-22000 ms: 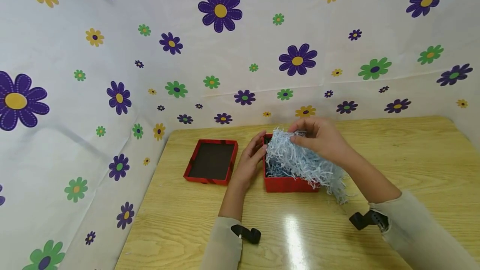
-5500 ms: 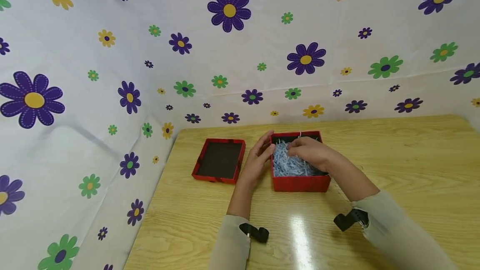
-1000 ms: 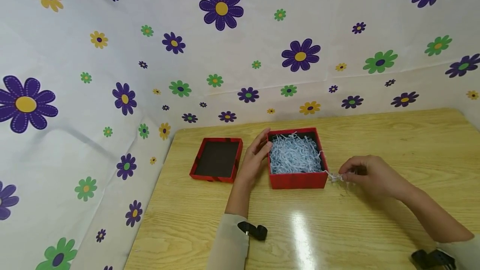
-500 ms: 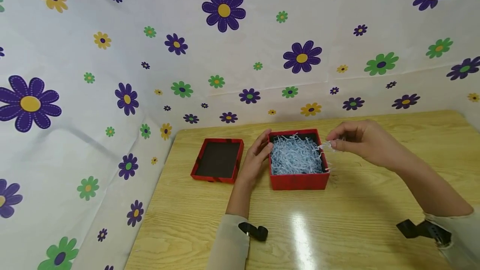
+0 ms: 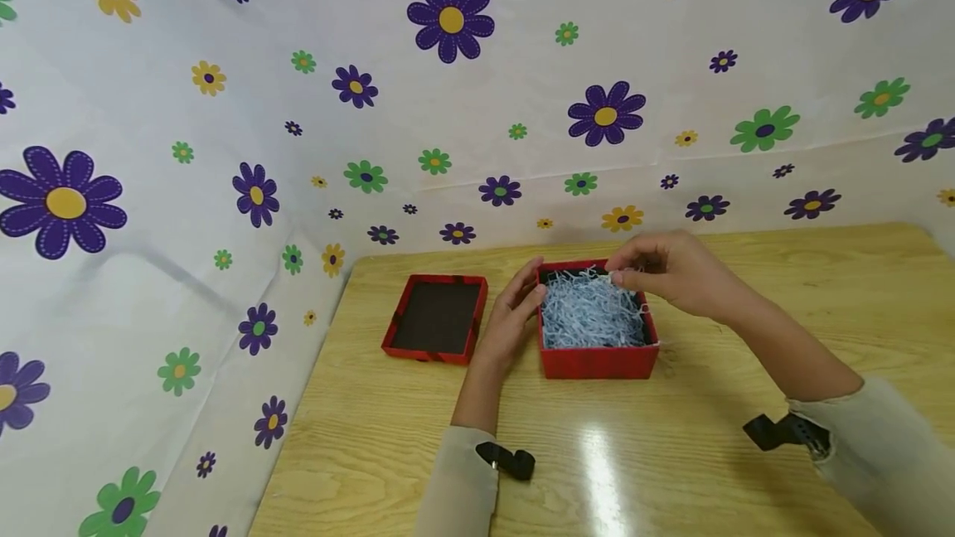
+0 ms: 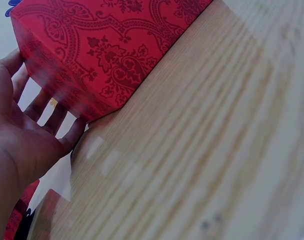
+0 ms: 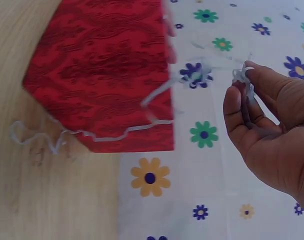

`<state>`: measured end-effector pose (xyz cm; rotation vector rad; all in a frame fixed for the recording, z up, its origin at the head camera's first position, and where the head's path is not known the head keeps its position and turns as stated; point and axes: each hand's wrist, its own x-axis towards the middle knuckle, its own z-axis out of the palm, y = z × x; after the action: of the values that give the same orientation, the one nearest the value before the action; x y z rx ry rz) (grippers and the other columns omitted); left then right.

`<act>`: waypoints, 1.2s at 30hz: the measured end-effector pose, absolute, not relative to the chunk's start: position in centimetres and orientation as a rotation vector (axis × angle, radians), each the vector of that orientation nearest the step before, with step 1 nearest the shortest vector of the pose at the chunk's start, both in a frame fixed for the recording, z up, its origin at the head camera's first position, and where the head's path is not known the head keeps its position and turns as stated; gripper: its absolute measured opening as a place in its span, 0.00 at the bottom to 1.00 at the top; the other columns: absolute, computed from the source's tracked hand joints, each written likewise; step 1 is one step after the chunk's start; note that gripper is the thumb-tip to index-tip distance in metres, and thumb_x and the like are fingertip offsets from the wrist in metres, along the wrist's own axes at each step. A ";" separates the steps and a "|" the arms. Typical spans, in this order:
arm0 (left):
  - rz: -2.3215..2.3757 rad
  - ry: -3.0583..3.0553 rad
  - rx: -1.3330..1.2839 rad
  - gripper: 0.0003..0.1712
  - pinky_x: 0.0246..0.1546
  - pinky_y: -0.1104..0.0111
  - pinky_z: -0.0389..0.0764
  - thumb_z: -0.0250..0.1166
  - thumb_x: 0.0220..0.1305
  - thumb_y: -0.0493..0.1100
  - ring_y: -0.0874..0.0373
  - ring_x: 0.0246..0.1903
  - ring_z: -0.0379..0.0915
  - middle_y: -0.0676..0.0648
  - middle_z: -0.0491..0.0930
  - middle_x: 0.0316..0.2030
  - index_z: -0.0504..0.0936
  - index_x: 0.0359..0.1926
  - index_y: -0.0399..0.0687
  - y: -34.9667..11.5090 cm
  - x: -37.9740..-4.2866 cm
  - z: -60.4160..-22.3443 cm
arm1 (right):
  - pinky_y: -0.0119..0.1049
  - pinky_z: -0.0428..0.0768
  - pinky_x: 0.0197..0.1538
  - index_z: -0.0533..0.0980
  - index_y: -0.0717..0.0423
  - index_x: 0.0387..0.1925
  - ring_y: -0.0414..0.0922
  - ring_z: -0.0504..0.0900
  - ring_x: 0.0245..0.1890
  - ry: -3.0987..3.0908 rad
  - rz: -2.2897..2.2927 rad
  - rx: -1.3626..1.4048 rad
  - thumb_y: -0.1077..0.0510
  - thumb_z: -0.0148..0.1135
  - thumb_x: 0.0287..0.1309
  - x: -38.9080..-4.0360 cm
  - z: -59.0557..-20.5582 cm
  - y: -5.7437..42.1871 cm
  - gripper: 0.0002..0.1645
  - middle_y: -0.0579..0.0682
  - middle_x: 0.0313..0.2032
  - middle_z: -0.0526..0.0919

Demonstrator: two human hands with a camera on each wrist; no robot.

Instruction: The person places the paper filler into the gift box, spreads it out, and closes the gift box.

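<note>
A red patterned box [image 5: 597, 363] stands on the table, filled with pale blue shredded paper [image 5: 589, 313]. My left hand [image 5: 511, 326] rests against the box's left side; in the left wrist view its spread, fairly straight fingers [image 6: 54, 117] touch the red wall. Over the box's back right corner, my right hand [image 5: 671, 276] pinches a small tuft of paper shreds [image 7: 242, 75] between thumb and fingers. In the right wrist view a loose paper strand [image 7: 109, 137] hangs down the box's outer wall.
The red box lid [image 5: 436, 317], dark inside, lies upturned left of my left hand. A white flowered cloth [image 5: 522, 65] covers the walls behind and to the left of the wooden table [image 5: 358, 437].
My right hand has moved from the table beside the box up and left over its back right corner, carrying paper shreds. The left hand stays on the box's side.
</note>
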<state>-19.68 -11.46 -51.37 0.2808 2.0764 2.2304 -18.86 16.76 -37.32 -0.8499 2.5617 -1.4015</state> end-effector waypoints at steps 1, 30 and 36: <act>2.231 2.078 0.283 0.28 0.71 0.50 0.72 0.62 0.79 0.52 0.52 0.74 0.64 0.54 0.67 0.75 0.73 0.76 0.72 -11.5 -19.7 -51.4 | 0.32 0.84 0.39 0.87 0.57 0.47 0.47 0.83 0.36 2.562 -1.391 -0.845 0.61 0.71 0.68 -18.9 -37.7 16.7 0.08 0.50 0.41 0.88; 2.236 2.069 0.313 0.29 0.71 0.50 0.72 0.62 0.79 0.51 0.51 0.73 0.65 0.52 0.66 0.76 0.72 0.77 0.70 -11.7 -19.8 -51.6 | 0.29 0.85 0.42 0.82 0.66 0.49 0.45 0.83 0.39 2.518 -1.608 -0.521 0.64 0.72 0.66 -17.0 -43.2 19.4 0.13 0.60 0.44 0.86; 2.244 2.054 0.320 0.29 0.71 0.49 0.71 0.62 0.79 0.51 0.52 0.73 0.64 0.53 0.66 0.76 0.72 0.77 0.69 -11.6 -19.8 -51.5 | 0.28 0.85 0.42 0.83 0.65 0.49 0.47 0.83 0.39 2.587 -1.539 -0.503 0.63 0.71 0.68 -17.0 -42.7 19.2 0.11 0.58 0.44 0.87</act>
<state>-19.79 -11.62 -51.54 0.3199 2.0542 2.2440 -17.04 19.20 -42.74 -0.5029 2.5869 -1.5391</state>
